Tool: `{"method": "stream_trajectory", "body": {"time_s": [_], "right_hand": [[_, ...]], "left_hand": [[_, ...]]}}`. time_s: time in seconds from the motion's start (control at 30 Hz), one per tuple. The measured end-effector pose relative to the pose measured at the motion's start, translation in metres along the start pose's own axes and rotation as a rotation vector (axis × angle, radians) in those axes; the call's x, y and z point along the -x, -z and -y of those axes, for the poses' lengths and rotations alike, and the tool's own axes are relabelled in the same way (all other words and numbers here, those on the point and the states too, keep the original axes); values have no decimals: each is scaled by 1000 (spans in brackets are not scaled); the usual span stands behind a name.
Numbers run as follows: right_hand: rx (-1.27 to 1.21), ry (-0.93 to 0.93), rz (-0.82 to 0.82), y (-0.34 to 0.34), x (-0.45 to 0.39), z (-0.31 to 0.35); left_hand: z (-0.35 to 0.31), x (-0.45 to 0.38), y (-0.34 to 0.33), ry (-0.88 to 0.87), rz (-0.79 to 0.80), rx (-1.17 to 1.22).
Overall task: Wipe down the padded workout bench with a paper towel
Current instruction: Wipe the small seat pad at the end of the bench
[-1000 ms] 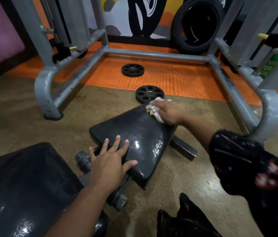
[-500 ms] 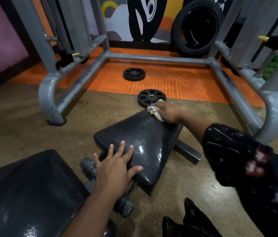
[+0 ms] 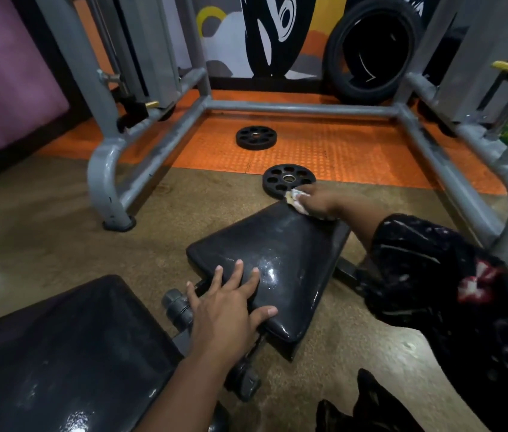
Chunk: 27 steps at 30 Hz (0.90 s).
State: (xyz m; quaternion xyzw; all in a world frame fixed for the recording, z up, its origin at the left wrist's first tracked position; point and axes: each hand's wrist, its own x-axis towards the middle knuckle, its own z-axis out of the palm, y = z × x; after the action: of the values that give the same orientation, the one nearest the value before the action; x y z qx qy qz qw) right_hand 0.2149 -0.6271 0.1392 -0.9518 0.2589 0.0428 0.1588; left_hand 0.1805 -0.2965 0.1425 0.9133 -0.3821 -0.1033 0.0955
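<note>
Wiping under way — judged mid-task. Gym room: brown floor [image 3: 43,219] under the bench, orange mat [image 3: 324,151] beyond it, grey rack [image 3: 103,169] straddling the join, tyre [image 3: 371,54] leaning at the painted back wall.

Bench in two black pads. Back pad [image 3: 59,353] nearest, lower left. Seat pad [image 3: 280,260] further out, tilted, glossy with wet patches near its middle.

Two plates on the ground: one [image 3: 256,137] on the mat, one [image 3: 284,179] just past the seat's far corner.

Left hand [image 3: 227,310] lies flat on the seat's near end, fingers spread and straight, gripping nothing — bracing, by the look of it.

Right hand [image 3: 318,202] at the seat's far corner, fingers curled over a crumpled towel [image 3: 298,199], pressing it onto the pad edge.

Next move likely calls for drawing the towel back across the shiny middle toward the braced hand, pressure kept even; the back pad looks yet to be done.
</note>
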Motion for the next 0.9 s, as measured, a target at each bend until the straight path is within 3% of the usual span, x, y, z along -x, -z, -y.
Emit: {"method": "stream_trajectory", "body": {"time_s": [0.17, 0.27, 0.33, 0.4, 0.47, 0.53, 0.6, 0.7, 0.73, 0.83, 0.9], "right_hand": [[196, 288, 26, -31, 34, 97], [119, 580, 6, -55, 79, 90], [88, 505, -41, -46, 71, 42], [45, 260, -111, -27, 46, 0], [39, 65, -73, -15, 22, -10], [93, 120, -61, -20, 22, 8], [85, 315, -69, -33, 50, 19], [34, 497, -120, -44, 83, -18], [13, 433, -147, -39, 83, -29], [-217, 17, -191, -19, 57, -44], [-149, 12, -203, -18, 51, -26]], "left_hand": [[-1, 1, 2, 3, -12, 14], [-1, 0, 2, 12, -44, 43], [-2, 1, 2, 19, -58, 53], [-3, 1, 1, 25, -69, 55], [-4, 1, 1, 31, -72, 62], [-2, 0, 1, 36, -60, 56], [-2, -1, 1, 38, -56, 49], [-2, 0, 1, 32, -55, 38], [-2, 0, 0, 32, -53, 32], [-3, 0, -1, 36, -40, 32], [-2, 0, 0, 35, -37, 33]]}}
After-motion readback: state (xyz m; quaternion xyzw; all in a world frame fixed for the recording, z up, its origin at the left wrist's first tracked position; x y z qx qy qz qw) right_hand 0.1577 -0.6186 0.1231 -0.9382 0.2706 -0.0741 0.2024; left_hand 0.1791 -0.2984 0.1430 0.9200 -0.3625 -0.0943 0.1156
